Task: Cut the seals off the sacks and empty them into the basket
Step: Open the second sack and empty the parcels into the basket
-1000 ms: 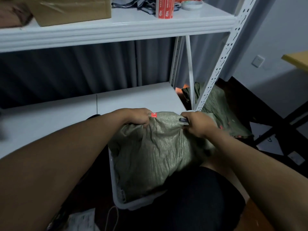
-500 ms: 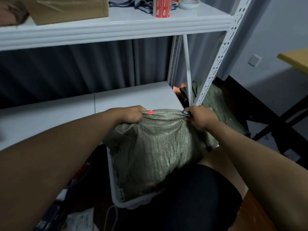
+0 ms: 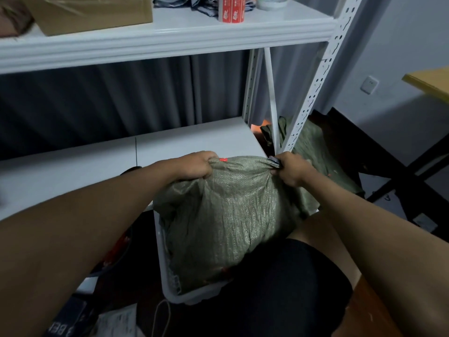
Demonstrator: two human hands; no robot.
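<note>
1. Landmark: white plastic basket (image 3: pixel 162 259) on the floor below the white shelving rack (image 3: pixel 170 37), just in front of the person's knee.
2. Green woven sack (image 3: pixel 226 215) stands upright inside the basket, bottom end down in it, bulging above the rim. Long axis roughly vertical; top edge stretched about level, left to right, above the basket.
3. Second green sack (image 3: pixel 313 142) lies behind and right of the basket, past the rack post; untouched.
4. Left hand (image 3: pixel 194 166) fingers curled, gripping the sack's top left corner, above the basket's far left side.
5. Right hand (image 3: pixel 290 170) fingers curled round the top right corner, also holding a small dark tool (image 3: pixel 275 161), likely the cutter; blade not visible.
6. Red seal (image 3: pixel 223 159) sits on the top edge just beside the left hand, well apart from the right. Judgement: cutter must travel left along the top edge; left hand nearer, at risk.
</note>
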